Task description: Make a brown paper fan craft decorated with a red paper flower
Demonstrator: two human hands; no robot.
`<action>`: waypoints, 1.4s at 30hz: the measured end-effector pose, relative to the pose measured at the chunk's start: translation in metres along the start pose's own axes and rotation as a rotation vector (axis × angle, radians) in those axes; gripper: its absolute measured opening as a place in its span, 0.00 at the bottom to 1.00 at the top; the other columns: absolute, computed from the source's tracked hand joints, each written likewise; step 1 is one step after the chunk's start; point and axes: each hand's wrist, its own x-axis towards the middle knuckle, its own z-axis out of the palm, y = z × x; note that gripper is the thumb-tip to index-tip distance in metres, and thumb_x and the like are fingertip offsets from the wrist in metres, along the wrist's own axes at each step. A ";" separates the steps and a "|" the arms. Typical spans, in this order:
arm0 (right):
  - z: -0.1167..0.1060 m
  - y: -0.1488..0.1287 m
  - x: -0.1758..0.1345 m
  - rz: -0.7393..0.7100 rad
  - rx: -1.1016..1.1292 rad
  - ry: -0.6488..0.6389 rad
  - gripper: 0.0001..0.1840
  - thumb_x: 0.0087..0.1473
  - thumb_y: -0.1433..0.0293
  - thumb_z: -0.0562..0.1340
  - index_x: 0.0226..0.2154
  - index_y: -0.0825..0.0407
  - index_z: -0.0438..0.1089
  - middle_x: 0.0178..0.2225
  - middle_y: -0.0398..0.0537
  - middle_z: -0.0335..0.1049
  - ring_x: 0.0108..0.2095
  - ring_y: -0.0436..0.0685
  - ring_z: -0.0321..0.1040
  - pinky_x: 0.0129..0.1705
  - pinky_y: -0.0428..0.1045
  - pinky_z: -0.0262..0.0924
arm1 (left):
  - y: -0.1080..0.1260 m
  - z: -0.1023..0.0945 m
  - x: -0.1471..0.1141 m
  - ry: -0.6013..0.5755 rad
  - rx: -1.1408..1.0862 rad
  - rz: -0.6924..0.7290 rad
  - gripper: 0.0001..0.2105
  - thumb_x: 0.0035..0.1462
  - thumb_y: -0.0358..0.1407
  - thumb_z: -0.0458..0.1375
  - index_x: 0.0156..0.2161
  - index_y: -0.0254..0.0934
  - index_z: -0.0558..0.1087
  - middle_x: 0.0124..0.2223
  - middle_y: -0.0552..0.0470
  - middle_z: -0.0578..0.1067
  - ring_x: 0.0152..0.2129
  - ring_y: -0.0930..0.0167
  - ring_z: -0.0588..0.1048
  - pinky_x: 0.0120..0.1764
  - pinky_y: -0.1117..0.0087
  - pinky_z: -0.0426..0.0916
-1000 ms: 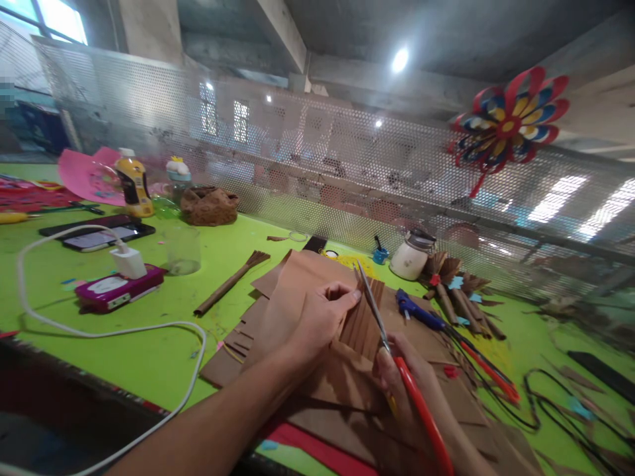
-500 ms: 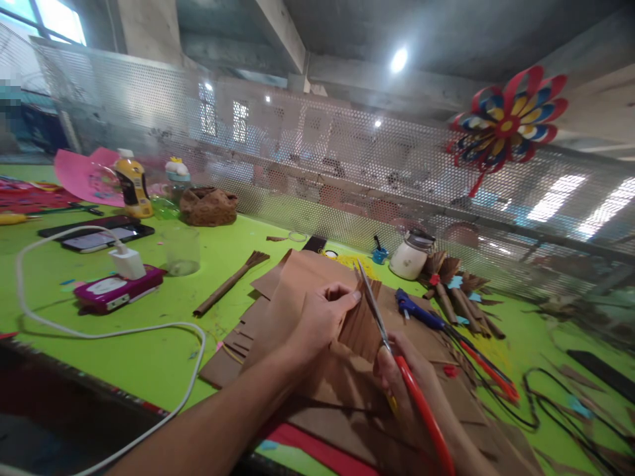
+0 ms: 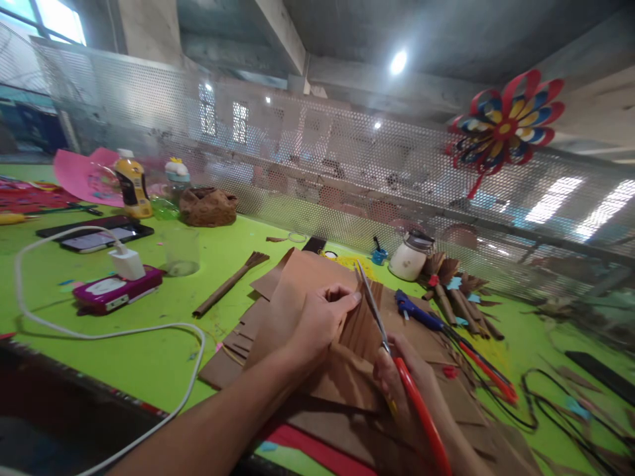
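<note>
My left hand (image 3: 325,314) pinches the upper left edge of a piece of brown paper (image 3: 361,325) that is creased or cut into narrow strips. A pair of scissors (image 3: 417,403) with red handles is in my right hand (image 3: 404,377). Its blades point up and away from me, slightly parted at the tips, and lie across the paper just right of my left thumb. Beneath both hands spread larger brown paper sheets (image 3: 292,291). My right fingers are partly hidden behind the handles.
Right of the sheets lies a blue glue gun (image 3: 419,311) with a black cord. Behind it are rolled brown paper stalks (image 3: 446,304) and a white jar (image 3: 411,256). To the left are a paper roll (image 3: 231,284), a clear cup (image 3: 182,254), a purple power strip (image 3: 119,291) and a white cable (image 3: 149,328).
Very little differs. The strip-cut paper between my hands has shifted slightly, while both hands and the scissors stay almost in place.
</note>
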 end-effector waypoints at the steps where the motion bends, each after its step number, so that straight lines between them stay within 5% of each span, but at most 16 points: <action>1: 0.000 -0.001 0.000 0.002 0.004 -0.001 0.22 0.53 0.51 0.51 0.36 0.52 0.63 0.20 0.42 0.62 0.20 0.50 0.58 0.21 0.44 0.52 | 0.000 0.000 0.000 -0.002 0.000 -0.001 0.09 0.44 0.37 0.60 0.23 0.33 0.69 0.18 0.58 0.64 0.15 0.81 0.57 0.20 0.76 0.49; 25: -0.001 0.011 0.004 0.019 -0.054 0.048 0.19 0.52 0.54 0.54 0.36 0.53 0.65 0.18 0.40 0.60 0.18 0.49 0.57 0.19 0.43 0.52 | 0.000 -0.001 0.001 -0.015 0.040 0.021 0.08 0.44 0.36 0.59 0.23 0.33 0.69 0.19 0.57 0.64 0.15 0.80 0.58 0.20 0.76 0.51; 32: -0.033 0.035 0.031 -0.046 -0.467 0.186 0.20 0.51 0.56 0.55 0.39 0.52 0.67 0.20 0.43 0.66 0.21 0.53 0.63 0.24 0.45 0.54 | -0.011 -0.006 0.013 0.009 0.045 -0.025 0.08 0.41 0.37 0.60 0.24 0.34 0.68 0.23 0.55 0.68 0.22 0.75 0.66 0.26 0.75 0.59; 37: -0.051 0.054 0.045 0.042 -0.823 0.059 0.19 0.50 0.62 0.55 0.45 0.50 0.67 0.34 0.51 0.73 0.33 0.59 0.68 0.32 0.49 0.55 | -0.021 -0.010 0.023 0.041 0.045 -0.040 0.08 0.42 0.36 0.60 0.26 0.36 0.65 0.23 0.57 0.67 0.21 0.75 0.67 0.27 0.73 0.63; 42: -0.060 0.069 0.043 0.108 -0.968 -0.035 0.18 0.52 0.64 0.54 0.44 0.54 0.67 0.37 0.56 0.72 0.39 0.61 0.66 0.38 0.50 0.54 | -0.022 -0.010 0.027 0.067 0.036 -0.049 0.07 0.41 0.32 0.60 0.27 0.35 0.65 0.23 0.57 0.67 0.20 0.77 0.67 0.26 0.74 0.63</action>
